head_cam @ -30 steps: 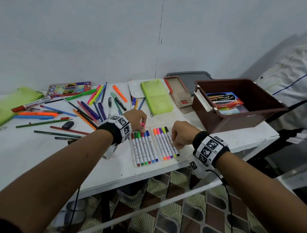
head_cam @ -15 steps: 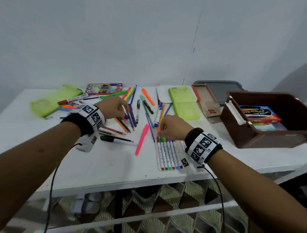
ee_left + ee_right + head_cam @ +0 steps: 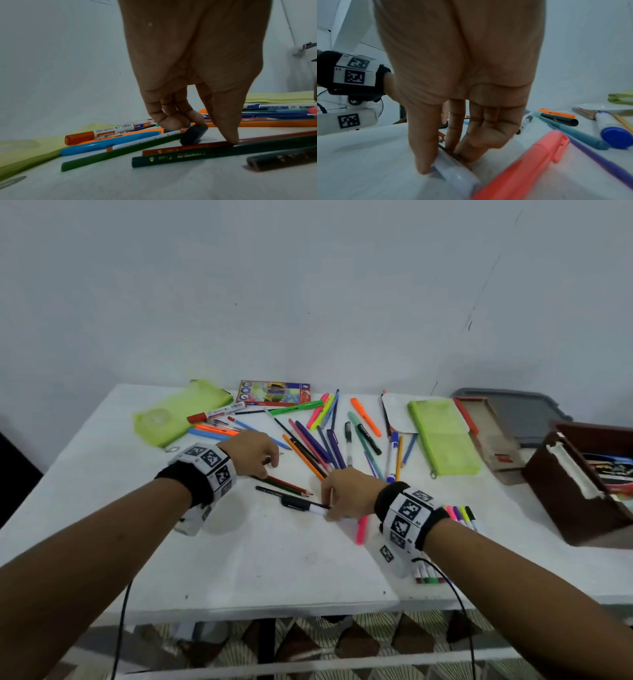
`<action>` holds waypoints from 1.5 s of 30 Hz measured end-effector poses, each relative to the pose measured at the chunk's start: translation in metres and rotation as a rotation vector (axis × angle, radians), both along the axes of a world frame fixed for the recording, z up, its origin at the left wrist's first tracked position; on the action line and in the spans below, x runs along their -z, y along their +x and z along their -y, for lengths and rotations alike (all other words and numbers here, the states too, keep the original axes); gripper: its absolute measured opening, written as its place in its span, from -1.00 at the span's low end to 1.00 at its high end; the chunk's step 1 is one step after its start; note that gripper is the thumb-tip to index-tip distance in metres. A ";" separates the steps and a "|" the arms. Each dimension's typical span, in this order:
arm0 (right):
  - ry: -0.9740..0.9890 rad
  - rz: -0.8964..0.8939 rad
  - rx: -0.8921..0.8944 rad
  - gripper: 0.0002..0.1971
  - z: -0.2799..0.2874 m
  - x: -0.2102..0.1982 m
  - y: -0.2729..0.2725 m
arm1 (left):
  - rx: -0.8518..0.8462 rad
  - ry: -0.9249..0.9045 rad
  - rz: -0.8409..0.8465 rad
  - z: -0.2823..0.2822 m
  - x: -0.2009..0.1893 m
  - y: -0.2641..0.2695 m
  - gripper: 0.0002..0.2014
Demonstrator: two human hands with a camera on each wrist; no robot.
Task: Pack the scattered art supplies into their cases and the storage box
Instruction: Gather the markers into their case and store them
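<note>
Pens, markers and pencils lie scattered over the white table [image 3: 274,563]. My left hand [image 3: 269,465] hovers over a red pencil [image 3: 188,146] and a green pencil [image 3: 197,155]. Its curled fingertips [image 3: 173,121] press on a tilted black eraser [image 3: 193,135], and its thumb tip rests on the red pencil. My right hand [image 3: 330,506] pinches a black-capped white pen [image 3: 305,505] that lies on the table; thumb and fingers close on the white barrel [image 3: 457,174]. A pink highlighter [image 3: 361,529] lies just right of that hand. The clear marker case [image 3: 462,515] is partly hidden under my right wrist.
A brown storage box [image 3: 561,498] with packs inside stands at the right edge. Green pouches lie at the back right [image 3: 445,440] and the back left [image 3: 171,416]. A coloured-pencil box [image 3: 274,393], an open cardboard case [image 3: 489,436] and a grey lid [image 3: 524,412] sit along the back.
Both hands have left the marker case and moved left. My right hand has come down onto the black-and-white pen, and my left has dropped onto the eraser and pencils.
</note>
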State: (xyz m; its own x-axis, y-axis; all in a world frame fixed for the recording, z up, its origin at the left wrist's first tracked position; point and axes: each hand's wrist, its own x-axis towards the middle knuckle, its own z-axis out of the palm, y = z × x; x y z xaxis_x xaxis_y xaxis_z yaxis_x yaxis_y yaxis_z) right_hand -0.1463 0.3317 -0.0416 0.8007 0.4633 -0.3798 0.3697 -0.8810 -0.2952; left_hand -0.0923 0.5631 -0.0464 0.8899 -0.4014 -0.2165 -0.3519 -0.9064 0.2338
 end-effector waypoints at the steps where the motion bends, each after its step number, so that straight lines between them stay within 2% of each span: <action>1: -0.006 -0.007 0.008 -0.86 0.000 0.000 0.001 | 0.007 -0.014 0.000 -0.004 0.001 0.002 -0.77; 7: -0.046 -0.025 0.032 -0.81 -0.005 0.001 0.004 | 0.017 -0.116 0.031 -0.022 0.004 0.016 -0.77; 11: 0.012 0.029 0.088 -0.95 -0.006 -0.004 0.016 | -0.017 -0.119 0.080 -0.037 0.006 0.026 -0.84; 13: 0.061 0.074 0.152 -0.95 -0.005 -0.008 0.026 | -0.056 -0.105 0.108 -0.047 0.005 0.031 -0.87; 15: 0.104 0.115 0.227 -0.91 -0.003 -0.011 0.038 | -0.137 -0.100 0.131 -0.060 0.007 0.039 -0.93; 17: 0.118 0.152 0.287 -0.88 -0.003 -0.012 0.050 | -0.260 -0.071 0.170 -0.075 0.009 0.047 -0.88; 19: 0.119 0.178 0.326 -0.89 -0.006 -0.012 0.063 | -0.405 0.062 0.203 -0.090 0.010 0.052 -0.91; 21: 0.112 0.189 0.328 -0.89 -0.017 -0.009 0.075 | -0.535 0.189 0.175 -0.105 0.011 0.057 -0.85; 23: 0.113 0.193 0.297 -0.91 -0.034 -0.007 0.083 | -0.591 0.185 0.114 -0.120 0.016 0.062 -0.76; 27: 0.134 0.178 0.187 -0.85 -0.083 -0.004 0.095 | -0.528 0.064 0.101 -0.141 0.024 0.069 -0.58; 33: 0.072 0.082 -0.030 -0.68 -0.136 -0.007 0.109 | -0.556 0.004 0.159 -0.156 0.024 0.077 -0.66; 39: 0.057 -0.010 -0.020 -0.77 -0.121 -0.008 0.114 | -0.599 -0.116 0.146 -0.160 0.024 0.089 -0.83; 42: -0.017 0.029 -0.009 -0.86 -0.108 -0.009 0.118 | -0.575 -0.128 0.130 -0.158 0.027 0.092 -0.82; 45: -0.082 0.083 0.039 -0.86 -0.102 -0.008 0.125 | -0.575 -0.131 0.140 -0.156 0.031 0.093 -0.82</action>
